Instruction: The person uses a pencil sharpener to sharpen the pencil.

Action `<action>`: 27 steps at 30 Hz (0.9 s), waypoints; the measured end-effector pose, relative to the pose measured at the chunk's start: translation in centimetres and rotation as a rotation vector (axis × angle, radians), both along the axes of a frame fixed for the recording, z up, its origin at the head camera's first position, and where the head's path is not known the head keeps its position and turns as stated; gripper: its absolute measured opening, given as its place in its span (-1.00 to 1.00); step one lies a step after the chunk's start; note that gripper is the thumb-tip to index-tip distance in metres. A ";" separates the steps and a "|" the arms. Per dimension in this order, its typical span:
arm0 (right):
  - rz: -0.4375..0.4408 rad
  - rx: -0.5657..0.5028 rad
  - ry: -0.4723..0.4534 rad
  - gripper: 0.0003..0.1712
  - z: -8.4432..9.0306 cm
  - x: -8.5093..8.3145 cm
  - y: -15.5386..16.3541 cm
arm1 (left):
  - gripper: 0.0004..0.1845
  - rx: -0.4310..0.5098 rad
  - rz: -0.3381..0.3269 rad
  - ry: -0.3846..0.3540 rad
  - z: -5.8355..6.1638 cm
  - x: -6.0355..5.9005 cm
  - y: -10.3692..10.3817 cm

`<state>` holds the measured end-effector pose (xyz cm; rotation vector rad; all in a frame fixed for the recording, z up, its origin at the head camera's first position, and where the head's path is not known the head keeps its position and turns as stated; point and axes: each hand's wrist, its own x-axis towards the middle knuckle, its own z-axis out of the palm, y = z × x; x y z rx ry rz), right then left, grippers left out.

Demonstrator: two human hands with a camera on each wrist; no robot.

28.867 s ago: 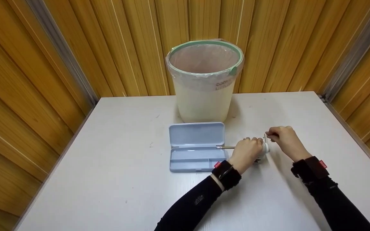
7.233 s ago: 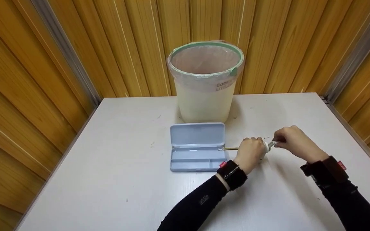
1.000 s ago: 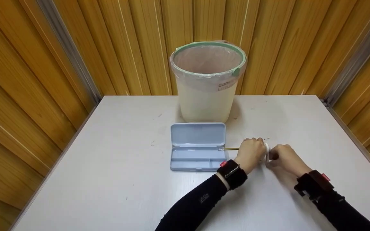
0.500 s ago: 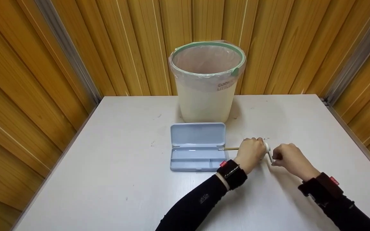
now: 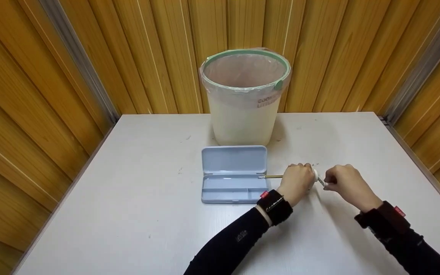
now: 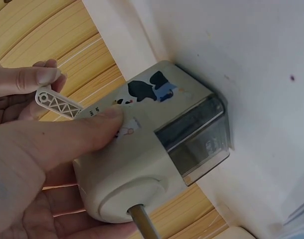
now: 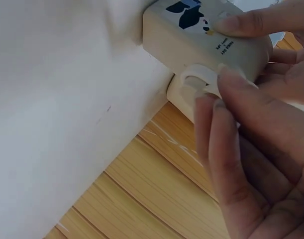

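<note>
An off-white crank pencil sharpener [image 6: 142, 144] with animal pictures stands on the white table, mostly hidden behind my left hand [image 5: 297, 180] in the head view. That hand grips its body, thumb across the pictured face. A gold-coloured pencil [image 5: 273, 177] sticks out of the sharpener's left end, its far end over the pencil case. On the opposite end, my right hand [image 5: 348, 185] pinches the end of the crank handle [image 6: 61, 103] between thumb and fingers. The handle points down and to the right in the head view. A clear shavings drawer [image 6: 199, 142] shows in the left wrist view.
A light blue pencil case [image 5: 234, 161] lies with its lid up, just left of my left hand. Behind it stands a tall cream bin [image 5: 245, 120] with a green rim and a clear liner. Wood-patterned walls [image 5: 166, 57] close off the back and sides.
My right hand has swung the crank handle round; over the last second it went from pointing down to pointing down and right. My left hand and the sharpener have stayed nearly in place.
</note>
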<state>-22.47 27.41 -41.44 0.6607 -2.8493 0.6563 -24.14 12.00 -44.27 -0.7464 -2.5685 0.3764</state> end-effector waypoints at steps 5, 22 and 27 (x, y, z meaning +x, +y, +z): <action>0.001 0.007 -0.008 -0.79 0.2 -0.2 0.0 | -0.85 0.017 -0.002 -0.019 -0.1 0.0 0.0; -0.069 0.012 0.097 -0.84 1.2 -0.8 -0.5 | -0.86 0.029 0.000 0.007 0.1 0.0 0.0; -0.093 0.003 0.181 -0.84 0.7 -1.3 -0.7 | -0.85 0.020 0.008 0.031 0.0 0.0 0.0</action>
